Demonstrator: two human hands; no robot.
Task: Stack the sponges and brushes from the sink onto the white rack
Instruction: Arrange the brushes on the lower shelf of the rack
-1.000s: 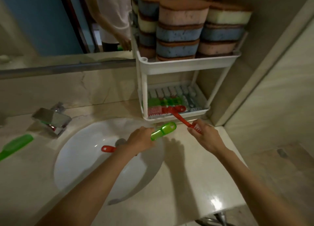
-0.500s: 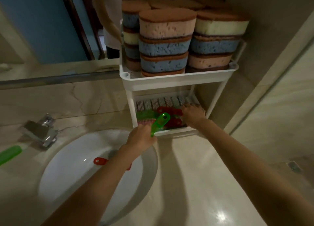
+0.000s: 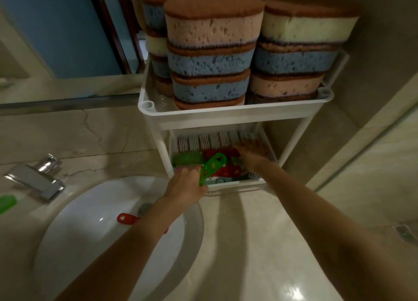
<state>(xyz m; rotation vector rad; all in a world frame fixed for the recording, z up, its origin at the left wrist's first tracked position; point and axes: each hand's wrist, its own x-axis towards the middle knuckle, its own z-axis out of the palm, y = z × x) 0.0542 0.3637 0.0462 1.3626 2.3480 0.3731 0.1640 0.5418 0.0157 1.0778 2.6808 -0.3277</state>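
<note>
Gripping a green brush point(image 3: 212, 168), the left hand point(image 3: 187, 185) reaches the white rack point(image 3: 235, 116), its sponges point(image 3: 210, 60) stacked; the right hand point(image 3: 248, 152) looks too blurred to judge; a red brush point(image 3: 126, 218) lies in the sink point(image 3: 79, 244).

The worktop point(image 3: 260, 244) is carrying the white rack point(image 3: 235, 115) just beyond the left grip point(image 3: 187, 185). Sponges point(image 3: 210, 58) are sitting stacked on its upper shelf, above both grips. Brushes point(image 3: 203, 141) are lying in its lower shelf around the right grip point(image 3: 251, 156). A red brush point(image 3: 126, 218) is lying in the sink point(image 3: 90, 251), left of the left grip.
</note>
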